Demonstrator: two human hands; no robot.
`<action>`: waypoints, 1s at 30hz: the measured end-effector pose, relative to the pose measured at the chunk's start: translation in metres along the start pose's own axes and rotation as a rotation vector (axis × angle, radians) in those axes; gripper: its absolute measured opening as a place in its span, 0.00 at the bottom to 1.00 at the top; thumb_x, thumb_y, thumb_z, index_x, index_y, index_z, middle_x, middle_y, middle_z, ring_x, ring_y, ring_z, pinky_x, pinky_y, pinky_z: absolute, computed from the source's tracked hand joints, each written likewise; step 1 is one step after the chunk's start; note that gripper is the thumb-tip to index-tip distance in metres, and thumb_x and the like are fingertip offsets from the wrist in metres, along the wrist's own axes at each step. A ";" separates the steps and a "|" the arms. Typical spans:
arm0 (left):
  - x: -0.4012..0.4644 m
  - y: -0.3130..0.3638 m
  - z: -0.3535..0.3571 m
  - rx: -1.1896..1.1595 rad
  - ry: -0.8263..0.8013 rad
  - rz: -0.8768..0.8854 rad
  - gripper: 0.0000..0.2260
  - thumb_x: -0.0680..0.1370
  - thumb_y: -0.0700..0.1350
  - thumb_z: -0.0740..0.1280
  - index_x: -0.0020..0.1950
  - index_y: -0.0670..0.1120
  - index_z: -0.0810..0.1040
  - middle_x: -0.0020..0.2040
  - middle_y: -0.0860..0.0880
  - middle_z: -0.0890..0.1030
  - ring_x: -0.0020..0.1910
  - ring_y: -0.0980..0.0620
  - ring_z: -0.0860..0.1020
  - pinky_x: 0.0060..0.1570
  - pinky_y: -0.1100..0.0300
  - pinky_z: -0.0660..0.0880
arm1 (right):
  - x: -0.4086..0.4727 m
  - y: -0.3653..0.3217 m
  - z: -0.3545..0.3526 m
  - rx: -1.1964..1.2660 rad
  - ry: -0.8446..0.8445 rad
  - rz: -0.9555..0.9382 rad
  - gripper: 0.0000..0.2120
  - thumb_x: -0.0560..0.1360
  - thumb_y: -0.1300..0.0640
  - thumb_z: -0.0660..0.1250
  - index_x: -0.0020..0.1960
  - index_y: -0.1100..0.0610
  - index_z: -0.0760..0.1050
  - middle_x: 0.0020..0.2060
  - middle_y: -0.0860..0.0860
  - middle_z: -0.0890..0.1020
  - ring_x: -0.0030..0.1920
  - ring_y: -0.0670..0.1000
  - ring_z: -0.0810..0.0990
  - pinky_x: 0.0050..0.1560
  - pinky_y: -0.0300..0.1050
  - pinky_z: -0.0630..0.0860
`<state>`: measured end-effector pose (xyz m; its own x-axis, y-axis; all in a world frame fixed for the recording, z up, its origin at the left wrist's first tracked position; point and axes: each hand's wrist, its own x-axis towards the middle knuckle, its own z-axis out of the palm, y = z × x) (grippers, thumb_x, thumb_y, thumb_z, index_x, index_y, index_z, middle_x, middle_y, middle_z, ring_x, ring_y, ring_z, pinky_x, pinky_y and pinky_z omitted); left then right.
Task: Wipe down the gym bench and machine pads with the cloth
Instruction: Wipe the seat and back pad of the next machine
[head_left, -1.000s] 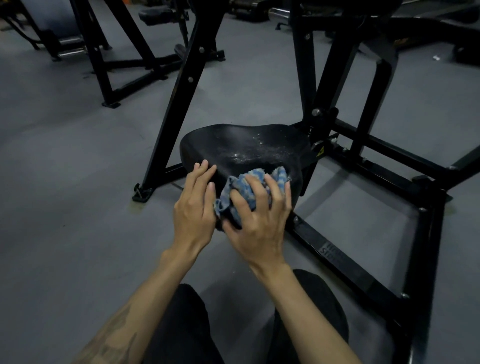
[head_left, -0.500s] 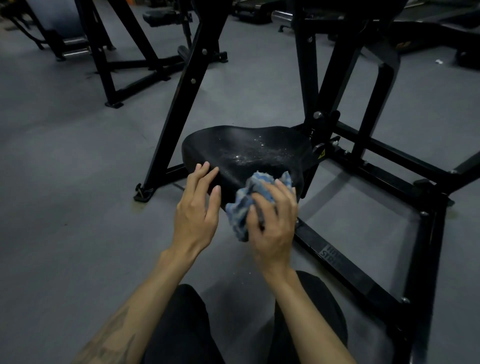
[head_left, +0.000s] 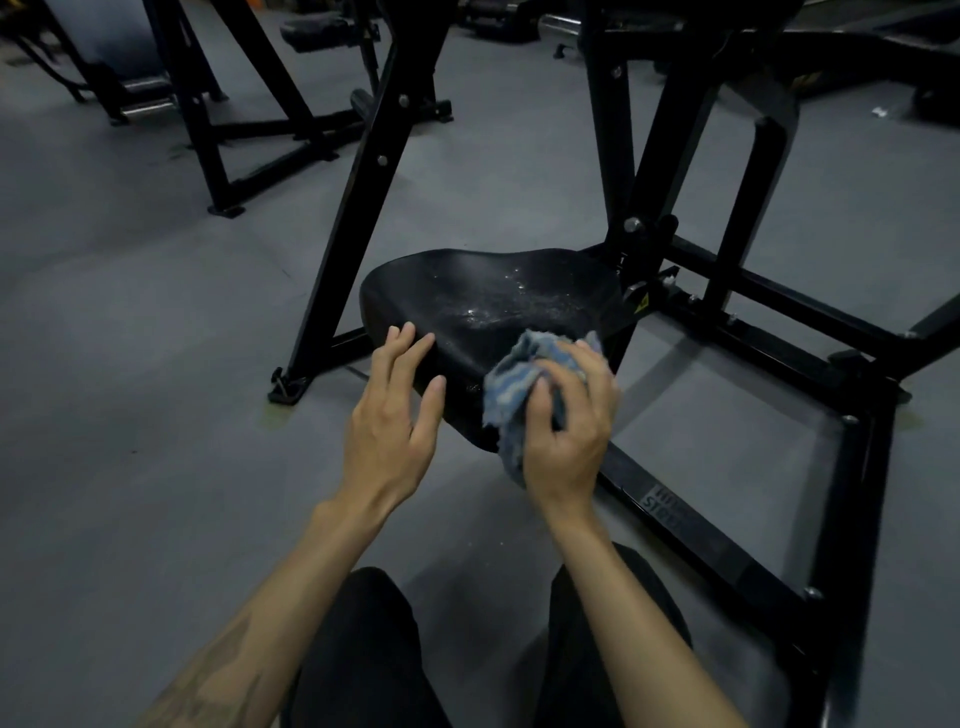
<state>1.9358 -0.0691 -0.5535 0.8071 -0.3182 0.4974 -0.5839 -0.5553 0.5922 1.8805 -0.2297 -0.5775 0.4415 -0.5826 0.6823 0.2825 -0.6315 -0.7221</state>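
Both hands were at the black, rounded vinyl seat pad (head_left: 493, 312) of the black steel machine frame (head_left: 644, 197). The right hand (head_left: 569, 431) gripped the bunched blue cloth (head_left: 519, 384) against the pad's near edge; the left hand (head_left: 392, 415) rested on it with straight fingers. Wiping looked under way. White specks lay toward 12 o'clock, so the next stroke probably had to reach there.

A gym was shown. Black steel machine frames (head_left: 363, 171) were bolted together and stood on a grey rubber floor (head_left: 130, 364). A black padded seat (head_left: 493, 301) was mounted low on the nearest frame, and more padded equipment (head_left: 317, 31) was seen further back.
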 end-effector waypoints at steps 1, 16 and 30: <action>0.000 0.000 0.000 -0.007 0.007 0.003 0.22 0.85 0.53 0.57 0.78 0.48 0.68 0.79 0.52 0.65 0.81 0.54 0.60 0.71 0.56 0.69 | 0.005 -0.001 0.001 0.044 0.036 0.121 0.12 0.82 0.55 0.62 0.55 0.60 0.81 0.64 0.55 0.77 0.71 0.53 0.71 0.69 0.60 0.70; 0.009 -0.002 -0.013 -0.019 0.069 0.064 0.16 0.85 0.43 0.58 0.71 0.46 0.78 0.73 0.50 0.75 0.75 0.60 0.69 0.66 0.78 0.63 | -0.031 -0.017 0.009 -0.641 -0.347 -0.872 0.12 0.82 0.59 0.64 0.62 0.54 0.82 0.71 0.51 0.77 0.75 0.58 0.69 0.74 0.64 0.64; -0.003 0.013 0.001 -0.033 0.075 0.292 0.12 0.83 0.40 0.62 0.62 0.38 0.81 0.66 0.43 0.77 0.72 0.46 0.73 0.71 0.48 0.72 | -0.012 -0.012 -0.009 -0.037 -0.213 -0.259 0.15 0.82 0.59 0.60 0.62 0.62 0.81 0.67 0.56 0.79 0.74 0.59 0.68 0.71 0.66 0.66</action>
<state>1.9261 -0.0758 -0.5478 0.5965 -0.4023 0.6945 -0.7939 -0.4229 0.4370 1.8642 -0.2194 -0.5760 0.5283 -0.2829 0.8005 0.3795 -0.7648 -0.5207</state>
